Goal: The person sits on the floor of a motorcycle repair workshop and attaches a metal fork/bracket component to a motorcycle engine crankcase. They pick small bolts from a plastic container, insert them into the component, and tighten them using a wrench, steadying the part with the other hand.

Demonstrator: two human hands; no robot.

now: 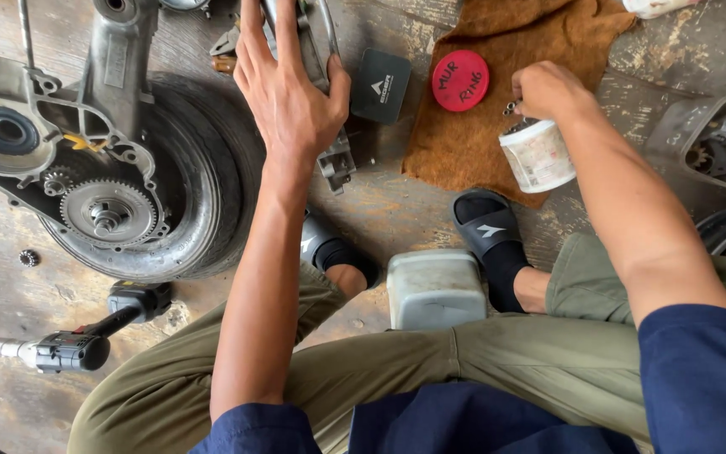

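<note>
the left hand (pixel 289 92) lies palm down with its fingers spread and curled over a grey cast-metal engine cover plate (pixel 329 126), clamped on it and pressing it to the weathered wooden floor (pixel 397 210). the right hand (pixel 548 91) hovers at the mouth of a small white plastic jar with a worn label (pixel 538 155), fingertips pinched together on what look like small dark nuts or washers; exactly how many it grips is too small to tell. the jar stands on a rust-brown cloth rag (pixel 464 143), and its round red lid (pixel 460 81) lies on the same rag just beside it. a flat black square pad (pixel 381 86) sits between the lid and the metal plate.

to the left, a black rubber scooter tyre with its grey aluminium drive casing and toothed gear (pixel 111 168) lies flat on the floor, gear side up. near it rests a black and silver cordless impact wrench (pixel 69 340), and a small loose gear (pixel 28 258) lies apart from the wheel. a pale plastic stool (pixel 435 287) shows between the person's knees.

the step in hand seems to be picking small fasteners out of the jar while the plate is held steady. the next move calls for a firm pinch, as such small pieces slip and roll away easily
</note>
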